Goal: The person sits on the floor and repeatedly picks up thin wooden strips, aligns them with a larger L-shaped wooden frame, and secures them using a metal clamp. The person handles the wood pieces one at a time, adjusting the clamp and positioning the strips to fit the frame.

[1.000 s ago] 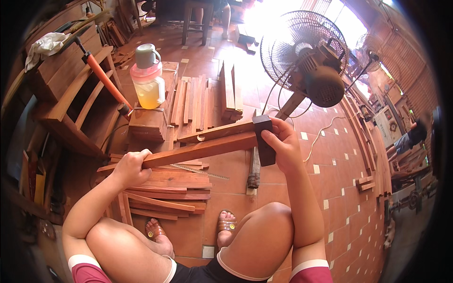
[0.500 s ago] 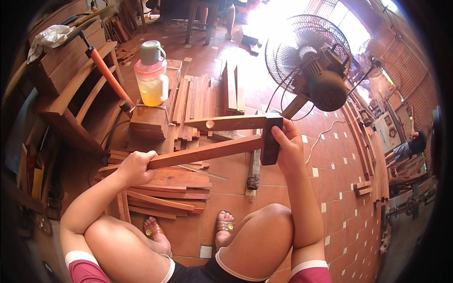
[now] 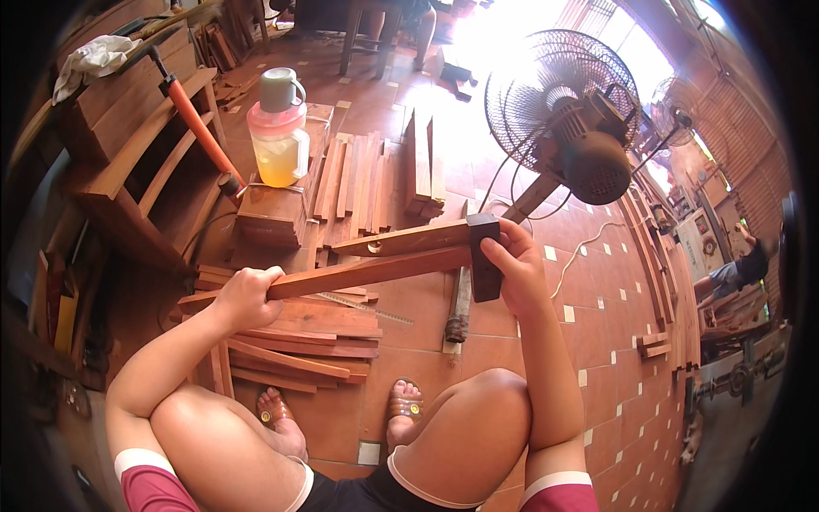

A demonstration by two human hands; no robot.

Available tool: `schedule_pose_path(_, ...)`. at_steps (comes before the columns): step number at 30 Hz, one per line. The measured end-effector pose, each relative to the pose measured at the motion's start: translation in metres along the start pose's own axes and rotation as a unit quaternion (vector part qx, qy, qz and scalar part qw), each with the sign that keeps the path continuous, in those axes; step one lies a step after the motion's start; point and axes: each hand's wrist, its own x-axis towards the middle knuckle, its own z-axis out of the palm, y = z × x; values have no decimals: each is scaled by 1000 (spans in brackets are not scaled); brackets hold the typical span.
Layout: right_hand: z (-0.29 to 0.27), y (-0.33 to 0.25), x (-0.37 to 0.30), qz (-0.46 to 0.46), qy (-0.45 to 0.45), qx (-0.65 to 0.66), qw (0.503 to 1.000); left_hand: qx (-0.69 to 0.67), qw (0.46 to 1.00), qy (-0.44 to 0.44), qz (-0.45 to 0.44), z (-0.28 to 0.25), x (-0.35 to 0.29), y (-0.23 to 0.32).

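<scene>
My left hand (image 3: 248, 299) is closed around a long reddish wooden strip (image 3: 375, 272) near its left end. The strip slopes up to the right, and its far end meets the dark stock of a wooden try square (image 3: 485, 258). My right hand (image 3: 523, 264) grips that stock, thumb on the near face and fingers behind. The square's blade, with a round hole near its tip, runs left just above the strip. Below the strip, several cut wooden pieces (image 3: 299, 346) lie stacked on the floor, with a ruler (image 3: 371, 309) among them.
More strips (image 3: 354, 183) lie ahead, beside a wooden block (image 3: 271, 218) carrying a jug of yellow liquid (image 3: 277, 154). A large fan (image 3: 567, 115) stands ahead right. An orange hand pump (image 3: 194, 118) leans on wooden furniture at left. Another person (image 3: 738, 269) is far right.
The try square has shifted slightly left and its blade has tipped down closer to the strip. My left hand keeps its hold on the strip in nearly the same place.
</scene>
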Motion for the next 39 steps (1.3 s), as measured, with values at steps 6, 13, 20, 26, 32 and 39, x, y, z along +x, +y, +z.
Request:
schedule_pose_path(6,-1,0,1,17,2,0,1000,6,1000,6,4,-2,-1,-1)
schedule_pose_path(13,-1,-1,1,27,-11,16,999,21,1000,4,-3,-1,-1,-5)
schedule_pose_path(20,0,-2,-1,23,-16,25,999,26,1000,7,-7,-4,-1,0)
schedule_pose_path(26,-3,-1,-1,22,-23,27,999,27,999,20,4,-5,-1,-2)
schedule_pose_path(32,-3,-5,-3,17,-33,44,998,26,999,-1,-19,-5,-1,1)
schedule_pose_path(39,4,-10,-6,15,-38,9,999,36,999,0,-21,-6,-3,0)
